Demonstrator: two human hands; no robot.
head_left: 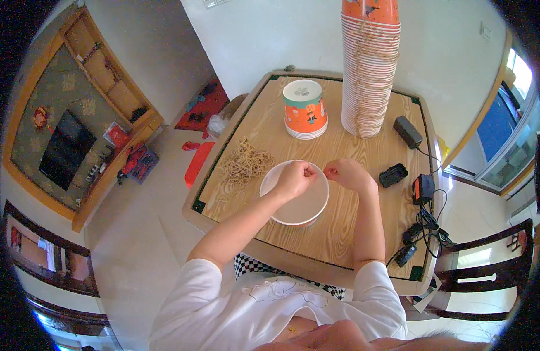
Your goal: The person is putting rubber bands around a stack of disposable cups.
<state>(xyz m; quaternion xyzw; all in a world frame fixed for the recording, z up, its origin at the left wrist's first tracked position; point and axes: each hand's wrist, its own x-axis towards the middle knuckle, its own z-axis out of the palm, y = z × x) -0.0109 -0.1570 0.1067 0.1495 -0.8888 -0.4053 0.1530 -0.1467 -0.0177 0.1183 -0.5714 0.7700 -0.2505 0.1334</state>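
Note:
A round white paper tub (299,209) stands with its mouth up on the table in front of me. Over its mouth is my left hand (297,180), fingers curled into a pinch. My right hand (349,174) is at the tub's right rim, its fingertips also pressed together. Whatever the fingers of either hand hold is too small to make out. Left of the tub lies a tangled heap of thin tan strings (246,162). Beyond it sits an upside-down orange paper tub (305,114) with a green band and a pale base.
A tall stack of nested paper tubs (369,76), strings hanging down its side, rises at the back right. Along the right edge lie a black adapter (408,132), a black tray-like holder (392,175), an orange-and-black device (423,189) and tangled cables (425,225). A dark chair (486,275) stands right of the wooden table (334,245).

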